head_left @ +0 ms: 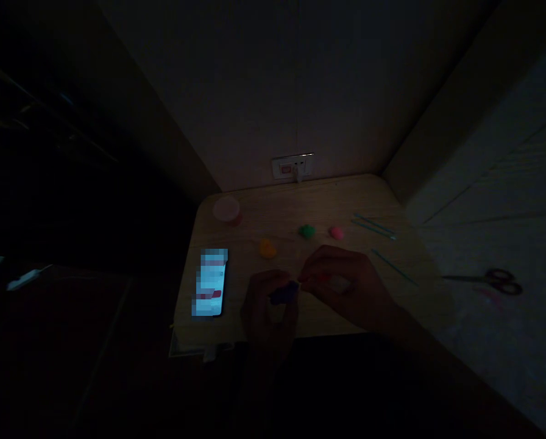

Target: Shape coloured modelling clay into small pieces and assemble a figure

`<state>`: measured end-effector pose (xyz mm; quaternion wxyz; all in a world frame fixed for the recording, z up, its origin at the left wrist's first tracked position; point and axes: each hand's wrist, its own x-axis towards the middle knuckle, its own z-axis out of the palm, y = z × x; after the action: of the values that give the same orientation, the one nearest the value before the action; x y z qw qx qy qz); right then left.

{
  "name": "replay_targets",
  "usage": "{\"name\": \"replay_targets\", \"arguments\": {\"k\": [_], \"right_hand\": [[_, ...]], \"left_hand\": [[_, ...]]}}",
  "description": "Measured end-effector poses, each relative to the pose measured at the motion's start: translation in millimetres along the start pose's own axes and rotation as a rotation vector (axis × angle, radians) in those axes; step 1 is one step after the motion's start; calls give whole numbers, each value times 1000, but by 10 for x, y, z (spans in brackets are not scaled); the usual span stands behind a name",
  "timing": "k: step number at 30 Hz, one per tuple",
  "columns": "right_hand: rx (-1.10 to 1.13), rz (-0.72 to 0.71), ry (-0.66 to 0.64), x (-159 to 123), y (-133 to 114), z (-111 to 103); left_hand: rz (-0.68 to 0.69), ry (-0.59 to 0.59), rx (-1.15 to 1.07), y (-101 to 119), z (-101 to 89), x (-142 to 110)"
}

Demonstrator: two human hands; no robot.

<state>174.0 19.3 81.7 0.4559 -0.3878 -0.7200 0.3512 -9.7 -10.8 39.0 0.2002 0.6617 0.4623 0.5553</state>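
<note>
Both the left hand (270, 311) and the right hand (350, 283) are left bare, with slender fingers. The right forearm (431, 350) is seen uncovered towards the frame's edge; the left forearm (266, 372) is swallowed by shadow, its covering obscured.

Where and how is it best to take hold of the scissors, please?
I would take the scissors by the looped handles, coming from the right. They lie with the closed-looking blades pointing left, toward the table, and the loops at the far right end, so this side probably keeps fingers away from the tip.
</note>
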Motion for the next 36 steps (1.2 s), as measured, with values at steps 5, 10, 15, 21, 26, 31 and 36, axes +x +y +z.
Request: {"name": "replay_targets", "arguments": {"k": [5, 10, 15, 21, 26, 31, 36], "right_hand": [[8, -14, 3, -21, -8, 5], [27, -3, -2, -16, -36, 3], [26, 30, -10, -25, -59, -2], [13, 61, -46, -22, -55, 0], [75, 150, -77, -18, -53, 22], [89, 192, -77, -36, -49, 15], [96, 187, -58, -35, -54, 12]], "left_hand": [[45, -42, 40, 57, -19, 8], [55, -62, 36, 75, -23, 16], [52, -37, 51, 83, -27, 15], [47, -48, 25, 82, -21, 19], [7, -64, -41, 79, -5, 11], [10, -78, -45, 54, 0, 9], [32, -76, -44, 64, -6, 7]]}}
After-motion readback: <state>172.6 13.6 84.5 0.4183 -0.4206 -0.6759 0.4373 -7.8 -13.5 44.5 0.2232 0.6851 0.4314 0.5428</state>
